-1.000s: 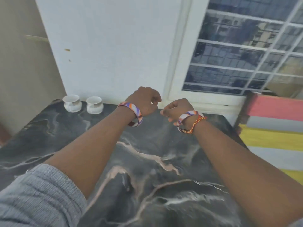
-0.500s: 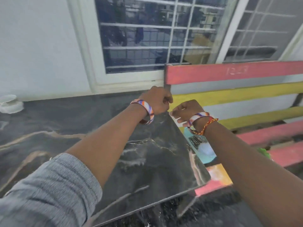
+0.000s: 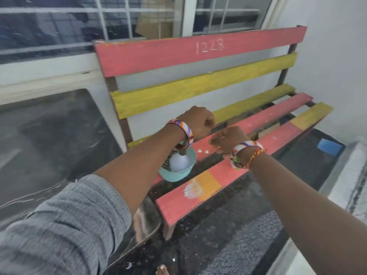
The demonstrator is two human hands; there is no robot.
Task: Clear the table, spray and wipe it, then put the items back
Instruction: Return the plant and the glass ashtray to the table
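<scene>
A slatted wooden bench [image 3: 200, 56] painted in pink-red and yellow planks fills the middle of the view, with "1228" scratched in white on its top back slat. It stands against a white wall with a barred window [image 3: 79, 22] behind it. To the bench's left lies the dark marble-patterned table [image 3: 49, 139], its glossy black top streaked with pale veins and blurred by motion; its rounded corner reaches down just beside the bench's front left leg. Under and in front of the bench the floor is dark and speckled, and off the bench's right end a small blue rectangle [image 3: 328, 146] lies on it.

On the bench seat, near its left end, sits a teal round bowl-like container [image 3: 181, 171] with a white rounded object [image 3: 178, 162] inside it; what exactly these are cannot be told, as the left forearm partly covers them.

Both arms reach out over the bench seat. The left hand [image 3: 198, 122], with a multicoloured bangle at the wrist and a grey knitted sleeve [image 3: 65, 221] pushed up the arm, is curled into a loose fist above the seat's back slats and holds nothing visible. The right hand [image 3: 228, 138], wearing a similar bangle and an orange braided thread, is also curled closed with fingers tucked in, just beside the left one and above the pink seat slat; whether it pinches anything cannot be told.
</scene>
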